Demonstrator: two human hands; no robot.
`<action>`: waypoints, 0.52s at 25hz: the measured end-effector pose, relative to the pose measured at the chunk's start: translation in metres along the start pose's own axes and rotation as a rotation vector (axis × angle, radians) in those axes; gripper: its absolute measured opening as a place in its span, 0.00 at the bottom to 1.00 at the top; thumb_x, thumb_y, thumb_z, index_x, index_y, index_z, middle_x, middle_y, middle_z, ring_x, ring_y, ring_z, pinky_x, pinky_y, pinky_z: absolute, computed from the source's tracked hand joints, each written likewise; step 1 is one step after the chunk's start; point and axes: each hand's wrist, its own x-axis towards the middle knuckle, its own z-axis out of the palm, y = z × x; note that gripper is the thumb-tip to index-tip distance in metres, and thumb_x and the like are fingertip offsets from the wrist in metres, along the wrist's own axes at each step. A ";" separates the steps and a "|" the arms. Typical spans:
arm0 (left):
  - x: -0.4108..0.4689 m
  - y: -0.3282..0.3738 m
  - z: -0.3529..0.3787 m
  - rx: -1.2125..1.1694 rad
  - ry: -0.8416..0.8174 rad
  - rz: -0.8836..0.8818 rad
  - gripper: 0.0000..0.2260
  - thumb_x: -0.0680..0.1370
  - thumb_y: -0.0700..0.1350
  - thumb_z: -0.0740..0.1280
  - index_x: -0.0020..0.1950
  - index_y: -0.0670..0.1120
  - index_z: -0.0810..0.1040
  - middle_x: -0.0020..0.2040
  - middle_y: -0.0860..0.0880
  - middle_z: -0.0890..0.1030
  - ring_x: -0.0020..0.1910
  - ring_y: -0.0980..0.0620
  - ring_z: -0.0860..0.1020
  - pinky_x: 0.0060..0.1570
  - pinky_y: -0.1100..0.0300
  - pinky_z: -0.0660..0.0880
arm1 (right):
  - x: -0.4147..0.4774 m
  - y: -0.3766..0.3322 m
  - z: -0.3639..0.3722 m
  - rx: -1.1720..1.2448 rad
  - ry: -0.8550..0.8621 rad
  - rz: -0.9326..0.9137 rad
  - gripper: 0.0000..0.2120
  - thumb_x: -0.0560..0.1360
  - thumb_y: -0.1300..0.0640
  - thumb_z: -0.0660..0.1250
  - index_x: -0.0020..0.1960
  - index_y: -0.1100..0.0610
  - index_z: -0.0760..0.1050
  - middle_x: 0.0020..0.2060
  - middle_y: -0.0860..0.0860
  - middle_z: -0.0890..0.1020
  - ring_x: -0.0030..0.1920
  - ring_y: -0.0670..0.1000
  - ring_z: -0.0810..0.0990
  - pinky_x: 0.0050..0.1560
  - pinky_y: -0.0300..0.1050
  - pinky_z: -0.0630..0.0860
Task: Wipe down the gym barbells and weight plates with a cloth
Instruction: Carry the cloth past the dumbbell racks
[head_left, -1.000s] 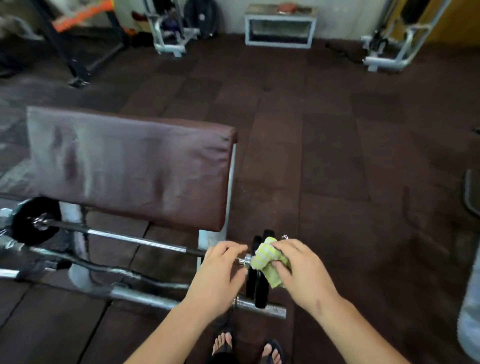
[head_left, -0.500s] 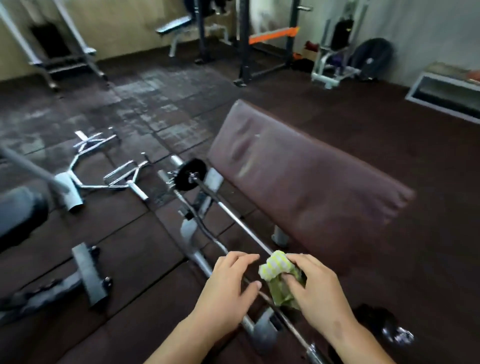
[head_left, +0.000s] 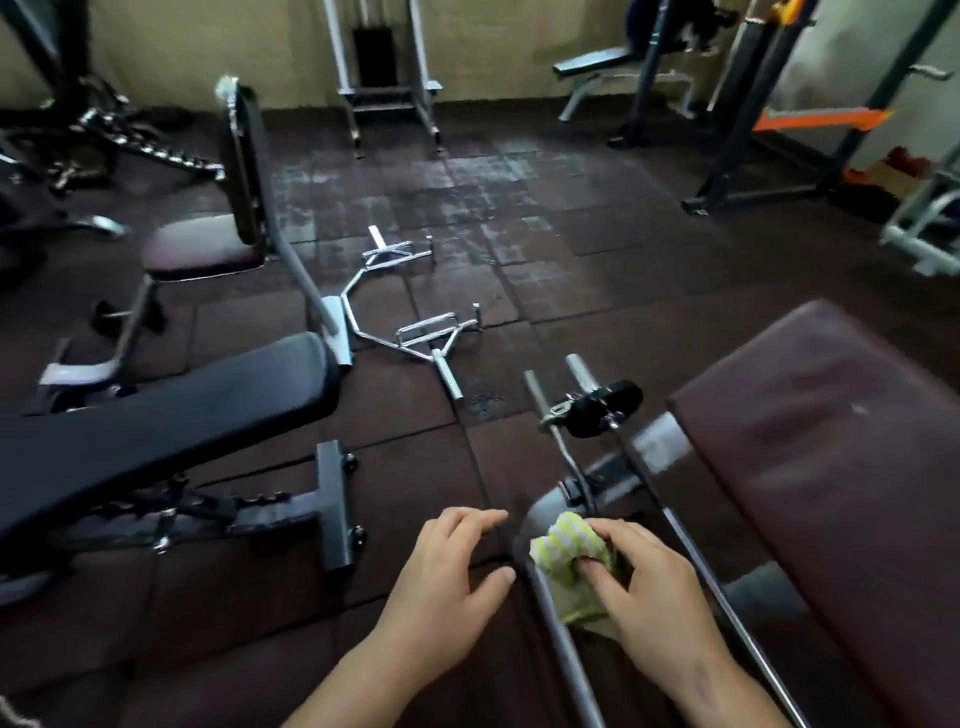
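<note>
**Cloth bunched in your right hand, beside the bar**

Your right hand (head_left: 657, 597) is curled tightly around a bunched yellow-green cloth (head_left: 569, 564), fingers folded over it, pressing it against the grey bar (head_left: 558, 639) that runs up from the bottom edge. Your left hand (head_left: 441, 577) hovers just left of that bar, fingers spread and loosely bent, holding nothing. A second, thinner barbell (head_left: 727, 597) runs parallel on the right and carries a small black weight plate (head_left: 602, 408) at its far end. The maroon bench pad (head_left: 831, 467) lies close on your right. A black bench (head_left: 156, 431) sits to your left, and a chrome multi-grip bar (head_left: 410, 332) lies on the rubber floor (head_left: 519, 234) ahead.
</note>
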 end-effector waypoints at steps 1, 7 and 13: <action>0.011 -0.016 -0.022 0.002 0.029 -0.019 0.22 0.75 0.56 0.66 0.69 0.61 0.69 0.62 0.66 0.69 0.63 0.63 0.67 0.61 0.68 0.66 | 0.024 -0.018 0.013 0.004 -0.016 -0.034 0.23 0.71 0.65 0.76 0.55 0.39 0.82 0.51 0.36 0.84 0.54 0.34 0.80 0.53 0.24 0.70; 0.051 -0.085 -0.103 0.007 0.194 -0.171 0.22 0.76 0.57 0.66 0.70 0.61 0.69 0.63 0.67 0.68 0.65 0.66 0.65 0.60 0.71 0.63 | 0.133 -0.096 0.076 0.048 -0.169 -0.165 0.17 0.75 0.62 0.73 0.55 0.40 0.81 0.51 0.36 0.84 0.54 0.37 0.80 0.54 0.29 0.73; 0.071 -0.147 -0.148 0.041 0.394 -0.407 0.22 0.74 0.59 0.65 0.68 0.62 0.69 0.63 0.66 0.69 0.65 0.65 0.66 0.64 0.66 0.65 | 0.242 -0.149 0.154 0.093 -0.381 -0.323 0.15 0.75 0.60 0.73 0.54 0.40 0.81 0.47 0.38 0.85 0.48 0.42 0.82 0.49 0.37 0.76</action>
